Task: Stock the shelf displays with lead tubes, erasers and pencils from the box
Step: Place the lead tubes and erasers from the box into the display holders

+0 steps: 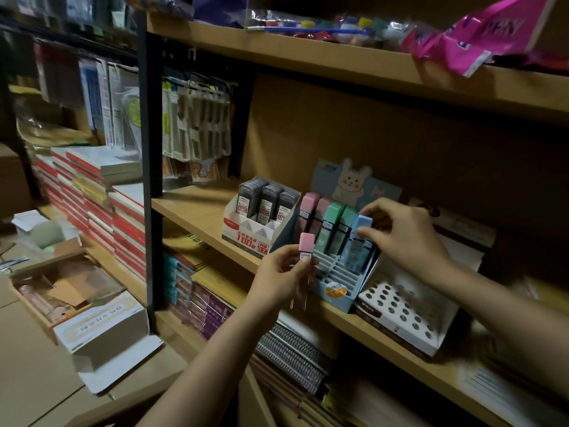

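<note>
A: Why was the left hand (277,272) gripping that pink-capped clear plastic lead tube (305,263) upright?

B: Probably queued for a slot. The right hand (403,232) pinched a blue-capped tube (358,238), seating it in the pale-blue rabbit display box (335,295).

A: Counts?

B: Two pink, two green, one blue standing there.

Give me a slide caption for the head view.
Left hand holds pink-capped tube; right hand pinches blue tube.

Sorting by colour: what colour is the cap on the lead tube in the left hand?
Pink, on the lead tube the left hand grips; head view.
</note>
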Motion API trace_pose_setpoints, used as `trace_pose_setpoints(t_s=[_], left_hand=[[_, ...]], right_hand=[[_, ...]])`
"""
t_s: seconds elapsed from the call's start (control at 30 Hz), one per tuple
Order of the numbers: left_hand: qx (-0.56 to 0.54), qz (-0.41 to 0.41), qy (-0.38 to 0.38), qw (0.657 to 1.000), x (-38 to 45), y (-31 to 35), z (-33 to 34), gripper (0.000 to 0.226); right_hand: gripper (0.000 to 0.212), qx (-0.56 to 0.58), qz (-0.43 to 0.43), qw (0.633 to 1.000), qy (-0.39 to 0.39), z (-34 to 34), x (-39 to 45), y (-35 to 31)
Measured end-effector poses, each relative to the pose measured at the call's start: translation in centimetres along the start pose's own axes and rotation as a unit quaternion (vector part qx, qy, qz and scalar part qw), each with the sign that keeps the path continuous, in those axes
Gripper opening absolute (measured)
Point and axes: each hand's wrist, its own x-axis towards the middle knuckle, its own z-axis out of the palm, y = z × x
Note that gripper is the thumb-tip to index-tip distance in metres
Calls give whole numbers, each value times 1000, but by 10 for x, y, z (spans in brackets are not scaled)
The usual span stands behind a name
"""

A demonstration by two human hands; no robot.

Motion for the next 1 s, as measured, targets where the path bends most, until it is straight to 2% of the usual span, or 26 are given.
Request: trace_pose_setpoints(t_s=[0.27, 0.47, 0.67, 0.8, 0.87, 0.93, 1.0], left_hand=[[-8, -24, 5, 1000, 3, -7, -1, 25], [-4, -23, 12, 1000, 6, -8, -1, 23], [-19, 6, 22, 1000, 3, -2, -1, 20], [-41, 34, 23, 998, 0, 3, -3, 16], [-32, 43, 17, 998, 0, 6, -3, 14], [-18, 51, 7, 999, 0, 8, -3, 18], [-7, 60, -2, 998, 1, 10, -4, 17]], right_hand=[[21, 2, 34, 999, 28, 14, 0, 2], [23, -38, 15, 999, 20, 27, -6, 6], [31, -78, -8, 997, 21, 21, -2, 0], [23, -23, -22, 998, 54, 14, -2, -11], [23, 60, 11, 998, -4, 17, 0, -23], [31, 120, 38, 989, -80, 24, 2, -36], [32, 135, 29, 985, -106, 33, 5, -44]])
